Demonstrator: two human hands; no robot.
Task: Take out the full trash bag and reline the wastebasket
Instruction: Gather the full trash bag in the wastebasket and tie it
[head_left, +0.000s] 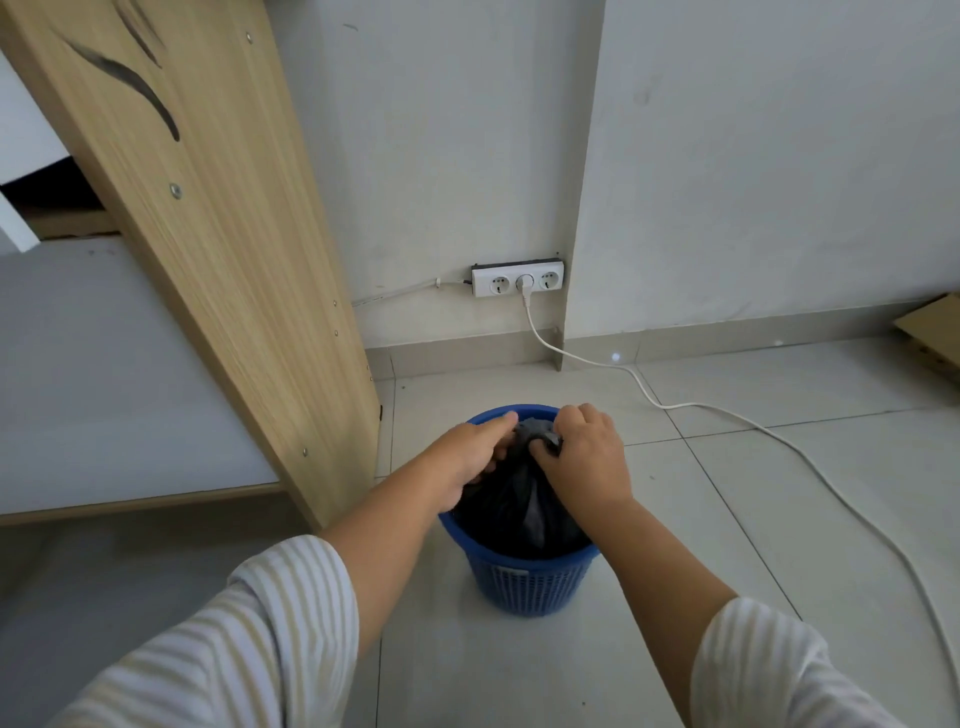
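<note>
A blue plastic wastebasket (524, 584) with a latticed wall stands on the tiled floor in the middle of the view. Inside it sits a black trash bag (511, 506), its top gathered into a bunch above the rim. My left hand (470, 457) grips the gathered plastic from the left side. My right hand (584, 460) pinches the same bunch from the right, fingers closed around it. The bag's lower part is hidden inside the basket.
A light wooden furniture panel (223, 249) leans close on the left of the basket. A white power strip (517, 279) hangs on the wall behind, and its white cord (769, 431) trails over the floor to the right. Cardboard (932, 330) lies at the far right.
</note>
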